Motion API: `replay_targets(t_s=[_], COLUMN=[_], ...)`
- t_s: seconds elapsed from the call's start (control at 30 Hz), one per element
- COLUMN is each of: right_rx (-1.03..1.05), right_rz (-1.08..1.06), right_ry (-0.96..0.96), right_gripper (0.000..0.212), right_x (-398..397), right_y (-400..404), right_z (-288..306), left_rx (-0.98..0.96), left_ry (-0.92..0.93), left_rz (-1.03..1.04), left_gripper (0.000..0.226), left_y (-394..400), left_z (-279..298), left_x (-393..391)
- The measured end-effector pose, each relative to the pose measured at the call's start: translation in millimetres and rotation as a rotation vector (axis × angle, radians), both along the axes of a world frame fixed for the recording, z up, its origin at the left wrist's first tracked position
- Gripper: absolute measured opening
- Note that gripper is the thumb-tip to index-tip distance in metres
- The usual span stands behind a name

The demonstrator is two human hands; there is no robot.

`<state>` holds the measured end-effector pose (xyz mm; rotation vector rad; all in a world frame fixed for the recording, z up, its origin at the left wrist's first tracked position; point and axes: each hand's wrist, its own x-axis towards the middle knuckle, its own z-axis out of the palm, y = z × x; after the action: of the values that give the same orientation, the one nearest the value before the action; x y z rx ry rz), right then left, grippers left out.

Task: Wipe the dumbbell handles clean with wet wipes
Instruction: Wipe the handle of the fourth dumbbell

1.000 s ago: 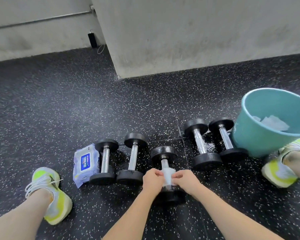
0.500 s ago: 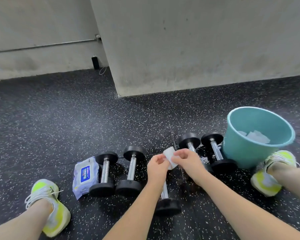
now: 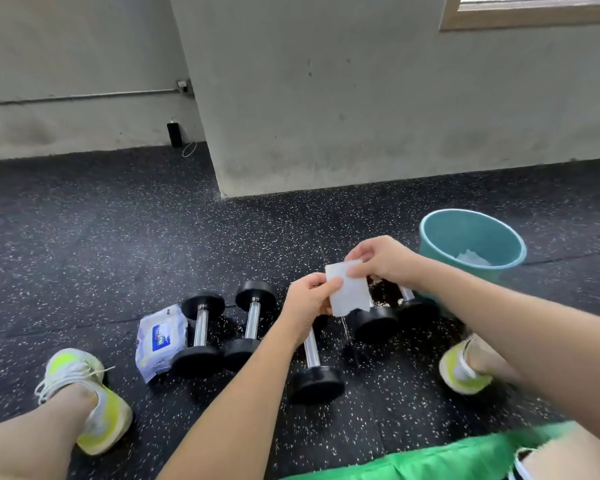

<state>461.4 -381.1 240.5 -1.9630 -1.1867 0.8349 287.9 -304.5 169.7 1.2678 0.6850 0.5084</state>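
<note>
Wet wipe (image 3: 349,292) between both hands, above dumbbells (image 3: 312,355)

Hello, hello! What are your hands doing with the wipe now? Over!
Both hands, left and right, pinch the wipe above the floor. Middle dumbbell lies below, untouched. Nothing in the way.

Wipes pack (image 3: 161,336) lies left of the dumbbell row (image 3: 253,320); bucket (image 3: 440,237) right, apparently holding used wipes (image 3: 473,258).
</note>
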Motion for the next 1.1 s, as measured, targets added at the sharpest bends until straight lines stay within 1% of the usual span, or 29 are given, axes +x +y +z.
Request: replay_targets(t_s=[0.1,0.23,0.3,0.37,0.4,0.47,0.53,0.6,0.7,0.8,0.83,0.9,1.0,1.03,1.1], right_rx=[0.004,-0.025,-0.072,-0.164,-0.222,-0.299,-0.302,-0.268,-0.218,-0.103,-0.062,0.017,0.12,0.14,0.164], right_rz=[0.018,0.078,0.123,0.201,0.246,0.325,0.338,0.3,0.225,0.137,0.115,0.077,-0.012,-0.046,-0.116], right_ry=[-0.025,-0.054,-0.064,-0.065,-0.06,-0.035,0.038,0.089,0.115,0.237,0.292,0.406,0.592,0.616,0.616], right_gripper=[0.018,0.019,0.025,0.037,0.039,0.031,0.029,0.032,0.032,0.013,0.01,0.017,0.028,0.03,0.031], right_x=[9,32,41,50,52,54,56,62,73,76,74,69,64,64,64], right_y=[9,33,44,58,63,67,70,70,67,60,58,56,47,42,31], right_z=[18,49,63,78,84,91,90,78,53,29,22,8,-9,-13,-18], left_rx=[0.058,0.024,0.006,-0.021,-0.038,-0.071,-0.084,-0.082,-0.093,-0.154,-0.163,-0.167,-0.211,-0.228,-0.246], left_ry=[0.0,-0.076,-0.118,-0.155,-0.168,-0.192,-0.195,-0.189,-0.164,-0.186,-0.194,-0.2,-0.227,-0.244,-0.265], left_rz=[0.049,0.048,0.113,0.169,0.188,0.213,0.221,0.203,0.174,0.182,0.188,0.194,0.169,0.152,0.15], left_gripper=[0.022,0.022,0.016,0.013,0.013,0.013,0.015,0.016,0.019,0.017,0.017,0.02,0.037,0.037,0.028], left_y=[-3,3,9,20,24,32,38,43,46,50,51,57,65,67,69], left_z=[15,34,42,51,55,59,57,50,36,25,23,20,15,14,6], left_x=[9,25,31,39,42,44,46,47,52,60,63,66,69,69,70])
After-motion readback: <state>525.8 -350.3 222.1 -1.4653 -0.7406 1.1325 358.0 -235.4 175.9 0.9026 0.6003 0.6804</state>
